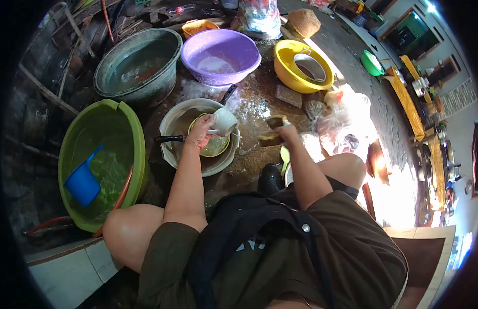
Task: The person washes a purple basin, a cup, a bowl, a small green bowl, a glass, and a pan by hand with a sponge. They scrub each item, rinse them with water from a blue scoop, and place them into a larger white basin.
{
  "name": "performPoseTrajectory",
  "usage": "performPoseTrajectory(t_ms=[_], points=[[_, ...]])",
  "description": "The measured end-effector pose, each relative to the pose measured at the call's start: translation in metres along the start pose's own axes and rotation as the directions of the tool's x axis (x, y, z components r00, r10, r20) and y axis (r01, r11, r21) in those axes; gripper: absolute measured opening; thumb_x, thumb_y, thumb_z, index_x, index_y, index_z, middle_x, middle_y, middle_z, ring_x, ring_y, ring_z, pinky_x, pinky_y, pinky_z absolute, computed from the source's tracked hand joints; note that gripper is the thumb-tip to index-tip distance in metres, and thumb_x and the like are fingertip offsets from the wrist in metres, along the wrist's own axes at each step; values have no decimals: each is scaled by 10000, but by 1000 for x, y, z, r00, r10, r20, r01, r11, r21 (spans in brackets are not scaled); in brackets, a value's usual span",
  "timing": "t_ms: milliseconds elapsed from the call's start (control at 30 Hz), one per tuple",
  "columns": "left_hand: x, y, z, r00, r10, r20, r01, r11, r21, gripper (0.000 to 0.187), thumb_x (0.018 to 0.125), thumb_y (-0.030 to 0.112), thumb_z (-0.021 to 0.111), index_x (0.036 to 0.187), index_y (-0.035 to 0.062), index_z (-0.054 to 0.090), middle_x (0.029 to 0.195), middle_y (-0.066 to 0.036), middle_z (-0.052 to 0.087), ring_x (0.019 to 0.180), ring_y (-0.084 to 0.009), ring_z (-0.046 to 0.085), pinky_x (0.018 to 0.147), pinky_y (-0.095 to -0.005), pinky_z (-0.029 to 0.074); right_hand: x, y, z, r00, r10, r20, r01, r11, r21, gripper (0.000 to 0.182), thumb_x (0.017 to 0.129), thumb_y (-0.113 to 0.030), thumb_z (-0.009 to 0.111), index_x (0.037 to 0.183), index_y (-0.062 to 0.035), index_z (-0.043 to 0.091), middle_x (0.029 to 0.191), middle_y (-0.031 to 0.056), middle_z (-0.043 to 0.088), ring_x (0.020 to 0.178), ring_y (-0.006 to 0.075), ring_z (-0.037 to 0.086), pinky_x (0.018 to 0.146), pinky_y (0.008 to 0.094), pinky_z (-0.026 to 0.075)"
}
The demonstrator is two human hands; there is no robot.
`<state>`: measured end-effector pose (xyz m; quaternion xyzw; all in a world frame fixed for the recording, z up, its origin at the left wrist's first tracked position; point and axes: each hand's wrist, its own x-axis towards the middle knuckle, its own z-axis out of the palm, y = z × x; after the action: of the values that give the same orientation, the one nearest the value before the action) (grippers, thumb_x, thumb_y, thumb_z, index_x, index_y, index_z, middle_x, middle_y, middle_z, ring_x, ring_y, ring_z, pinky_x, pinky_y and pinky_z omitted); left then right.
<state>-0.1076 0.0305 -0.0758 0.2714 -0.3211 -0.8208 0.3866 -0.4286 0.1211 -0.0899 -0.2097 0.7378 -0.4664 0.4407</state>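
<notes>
My left hand [199, 133] is closed on a white cup [225, 121], holding it tilted above a whitish basin [170, 119]. In that basin sit a yellow-green rimmed bowl [216, 148] and cookware, with a dark handle [170, 138] sticking out to the left and another dark handle [229, 95] pointing up and away. To the right of the basin, my right hand [287, 132] is closed around a small brownish-yellow thing [276, 122]. Motion blur hides what it is. The two hands are apart.
At left, a green tub [138, 154] holds water and a blue dipper [83, 184]. Behind stand a dark water tub [173, 44], a purple basin [252, 57] and a yellow basin [322, 87] with a metal pot. Plastic bags [347, 121] lie at right.
</notes>
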Motion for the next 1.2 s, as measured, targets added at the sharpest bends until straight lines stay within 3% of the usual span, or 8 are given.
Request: performPoseTrajectory(t_ms=[333,567,733,833,1033,1100,1167,1200], points=[[11,2,6,998,-29,50,30,999,-24,104,887,197,578,936,107,590,880,5,614,783,-130,601,662,-299,508,2,15,-114,980,-147,134,146,71,-987,540,792,-153,541,1317,-95,429,1213,171,540,972,306,607,830,377,477],[22,-13,27,988,-52,144,42,997,70,205,902,242,549,1038,90,559,939,-16,617,865,-153,602,720,-333,498,-90,-72,79,798,-446,404,602,599,-528,639,775,-167,586,1369,-142,352,1069,241,570,919,343,594,821,391,474],[18,-12,36,999,33,-16,-31,991,132,201,911,175,506,1055,44,558,920,-24,614,813,-125,602,758,-297,500,-88,-60,151,357,-836,417,769,10,-639,709,784,-383,603,1331,-13,346,1099,306,513,1046,408,502,924,412,401],[15,-9,22,990,66,122,-76,994,79,203,908,171,516,1054,39,567,933,-33,620,832,-131,607,761,-297,500,-58,-90,158,920,-311,239,391,774,-498,435,870,-417,472,1079,-48,571,886,244,616,840,386,610,733,446,472],[12,-3,8,995,67,71,-64,997,-45,187,898,182,539,1033,60,582,962,-38,631,812,-137,626,710,-299,515,-83,-81,170,852,-454,262,523,765,-375,282,855,-228,528,1054,-39,589,917,229,618,875,386,596,767,454,465],[11,-3,4,996,33,89,-35,999,15,177,885,167,550,1024,65,589,950,-33,630,808,-140,629,709,-301,517,-88,-63,179,84,-925,371,785,-168,-596,303,846,-220,525,1011,25,591,899,203,629,814,401,599,740,447,482],[6,2,2,997,3,81,-5,1000,20,177,879,145,539,1024,59,593,937,-29,627,799,-142,625,705,-292,514,-80,-65,175,91,-923,373,814,-147,-562,348,835,-253,553,994,54,587,885,187,634,736,368,617,675,406,505],[6,5,2,998,-9,66,4,997,74,183,883,139,525,1032,56,589,942,-33,623,800,-147,622,712,-291,512,-70,-69,172,596,-750,288,751,394,-530,349,825,-272,575,981,40,592,865,171,633,710,319,619,651,382,505]])
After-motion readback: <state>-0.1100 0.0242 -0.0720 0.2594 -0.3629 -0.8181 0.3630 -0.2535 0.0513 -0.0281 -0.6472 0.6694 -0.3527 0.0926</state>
